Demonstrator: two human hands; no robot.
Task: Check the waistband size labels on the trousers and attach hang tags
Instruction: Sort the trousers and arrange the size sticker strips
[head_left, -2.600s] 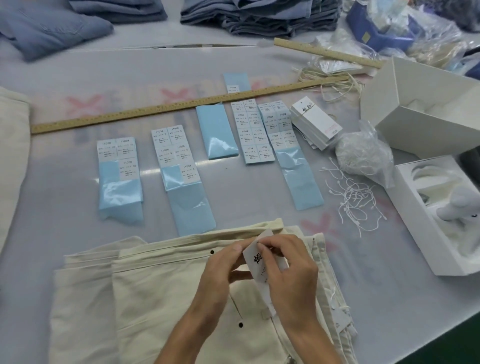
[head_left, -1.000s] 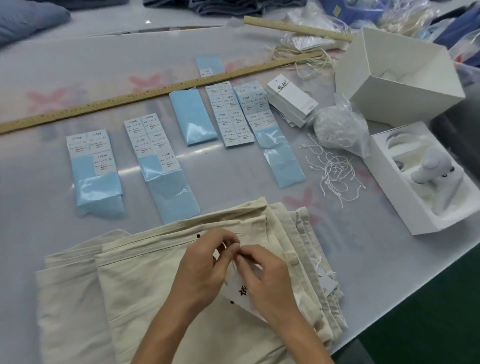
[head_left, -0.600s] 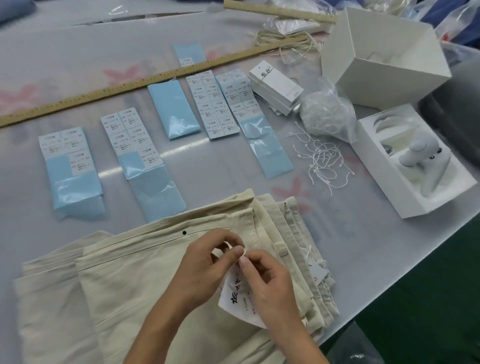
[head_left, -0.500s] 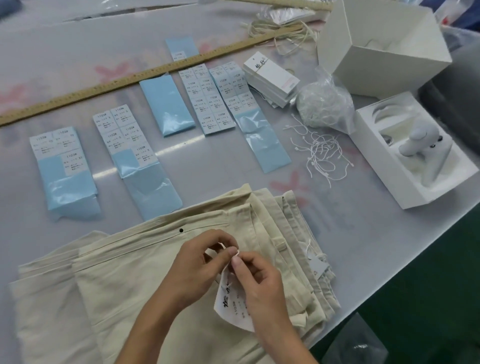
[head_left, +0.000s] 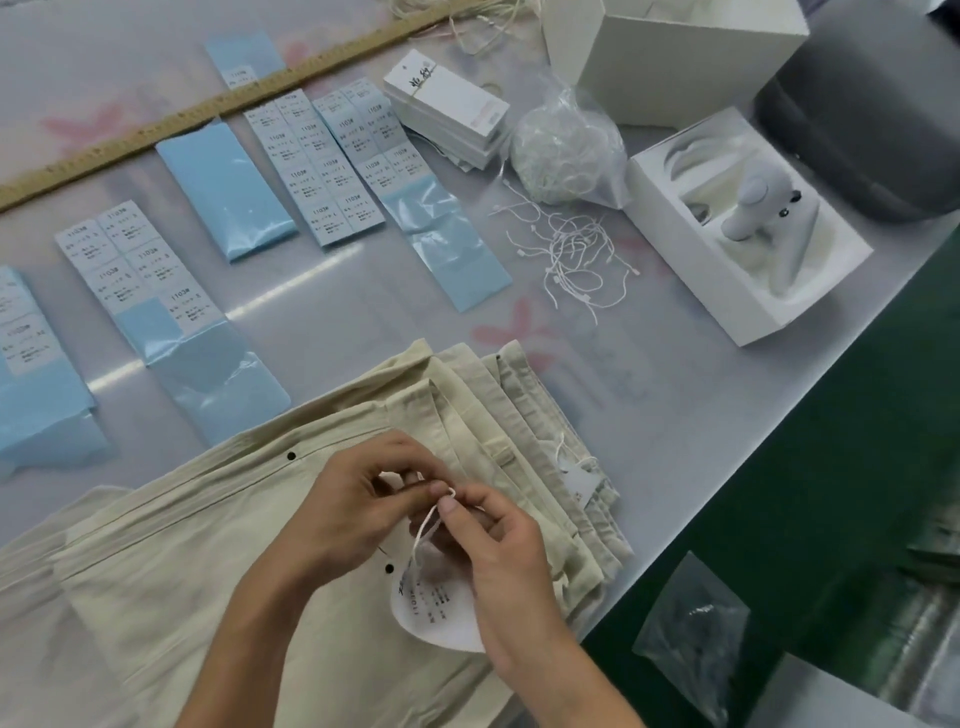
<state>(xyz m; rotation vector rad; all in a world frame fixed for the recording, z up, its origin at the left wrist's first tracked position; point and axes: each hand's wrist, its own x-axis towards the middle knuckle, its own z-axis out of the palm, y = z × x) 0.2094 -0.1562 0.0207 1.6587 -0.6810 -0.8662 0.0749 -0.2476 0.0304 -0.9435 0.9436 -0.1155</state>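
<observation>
The step in hand seemed to be the fastening of a hang tag (head_left: 439, 608) onto the top trousers (head_left: 208, 561) of the cream stack, which lay at the near edge of the table (head_left: 675, 415). The tag rested on the cloth under the right hand (head_left: 498, 551), partly hidden by it, and a white string (head_left: 428, 519) rose from it to the fingertips. Both hands met above the waistband: the left hand (head_left: 358, 509) had its fingers curled with thumb and forefinger pinched on the upper end of the string, and the right hand pinched the same string just beside it, the wrist bent inward. Whether the string already passed through a loop of the trousers could not be told. The next move probably called for a fine pull or a click of the string's ends, with little force. Further away lay loose strings (head_left: 576, 260), blue sticker sheets (head_left: 332, 166), a pile of spare tags (head_left: 447, 104) and a ruler (head_left: 156, 130).
</observation>
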